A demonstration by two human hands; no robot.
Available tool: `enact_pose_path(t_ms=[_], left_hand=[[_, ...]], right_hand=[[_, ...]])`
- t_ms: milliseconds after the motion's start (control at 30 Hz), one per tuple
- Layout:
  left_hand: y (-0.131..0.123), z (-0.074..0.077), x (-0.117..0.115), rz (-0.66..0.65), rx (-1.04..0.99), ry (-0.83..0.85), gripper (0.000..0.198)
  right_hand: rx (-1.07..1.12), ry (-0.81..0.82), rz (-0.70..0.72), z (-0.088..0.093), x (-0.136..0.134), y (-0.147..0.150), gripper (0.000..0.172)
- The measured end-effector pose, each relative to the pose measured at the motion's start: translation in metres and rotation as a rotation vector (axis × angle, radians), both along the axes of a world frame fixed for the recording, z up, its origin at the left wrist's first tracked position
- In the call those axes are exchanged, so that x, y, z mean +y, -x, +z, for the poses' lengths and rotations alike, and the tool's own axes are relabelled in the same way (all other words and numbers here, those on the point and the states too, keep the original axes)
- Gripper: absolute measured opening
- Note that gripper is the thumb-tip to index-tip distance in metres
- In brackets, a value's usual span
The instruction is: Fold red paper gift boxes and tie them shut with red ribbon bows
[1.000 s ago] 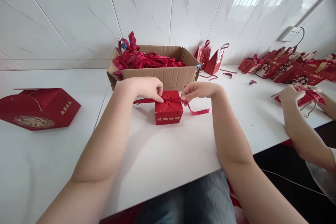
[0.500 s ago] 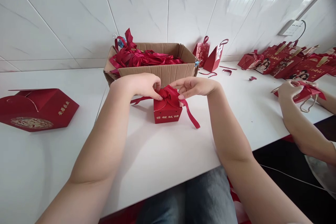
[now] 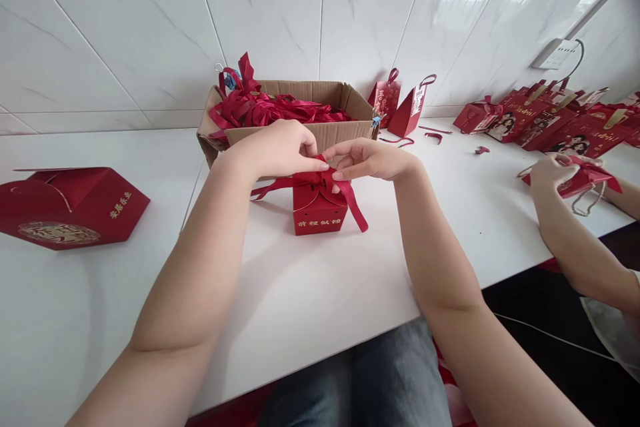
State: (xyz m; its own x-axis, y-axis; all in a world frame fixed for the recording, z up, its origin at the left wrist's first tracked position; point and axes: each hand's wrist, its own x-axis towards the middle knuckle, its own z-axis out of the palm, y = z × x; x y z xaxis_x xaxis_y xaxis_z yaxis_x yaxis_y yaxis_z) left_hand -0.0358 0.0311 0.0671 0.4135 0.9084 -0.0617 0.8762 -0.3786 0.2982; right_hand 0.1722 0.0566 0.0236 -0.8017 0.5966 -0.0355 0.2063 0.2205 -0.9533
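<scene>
A small red gift box (image 3: 319, 215) with gold characters on its front stands upright on the white table. Red ribbon (image 3: 356, 205) is gathered at its top, one tail hanging over the right side and another reaching out to the left. My left hand (image 3: 295, 149) pinches the ribbon above the lid from the left. From the right, my right hand (image 3: 367, 160) has thumb and fingers closed on the ribbon at the knot. Both hands meet over the box top, and part of the ribbon is hidden behind the fingers.
Behind the hands stands a cardboard box (image 3: 350, 132) full of red ribbons. A larger red box (image 3: 75, 210) is at the left. Two red bags (image 3: 407, 113) lean near the wall, with ribbon scraps beside them. At right, a co-worker's hands (image 3: 550, 173) hold a red box.
My hands have come closer together and risen slightly over the lid. The ribbon's upper part has been drawn up between the fingers, and its right tail hangs a little shorter.
</scene>
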Motion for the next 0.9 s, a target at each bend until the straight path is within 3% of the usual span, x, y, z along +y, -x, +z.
enact_pose_path(t_ms=[200, 333, 500, 667, 800, 900], left_hand=[[0.003, -0.002, 0.002, -0.033, -0.040, -0.029, 0.029], [0.003, -0.001, 0.001, -0.036, -0.021, -0.032, 0.027], [-0.001, 0.001, -0.002, -0.072, -0.051, -0.061, 0.026], [-0.004, 0.000, -0.004, -0.089, -0.094, -0.098, 0.022], [-0.004, -0.001, -0.005, -0.125, -0.120, -0.111, 0.020], [-0.004, -0.001, -0.005, -0.143, -0.130, -0.117, 0.020]], right_hand=[[-0.209, -0.121, -0.261, 0.005, -0.009, 0.006, 0.026], [-0.208, -0.169, -0.422, -0.009, -0.022, 0.012, 0.026], [-0.018, -0.204, -0.660, -0.040, -0.038, 0.023, 0.031], [0.318, -0.024, -0.795, -0.065, -0.045, 0.036, 0.033], [0.352, -0.225, -0.910, -0.075, -0.045, 0.042, 0.023], [0.418, -0.250, -0.905, -0.079, -0.045, 0.043, 0.018]])
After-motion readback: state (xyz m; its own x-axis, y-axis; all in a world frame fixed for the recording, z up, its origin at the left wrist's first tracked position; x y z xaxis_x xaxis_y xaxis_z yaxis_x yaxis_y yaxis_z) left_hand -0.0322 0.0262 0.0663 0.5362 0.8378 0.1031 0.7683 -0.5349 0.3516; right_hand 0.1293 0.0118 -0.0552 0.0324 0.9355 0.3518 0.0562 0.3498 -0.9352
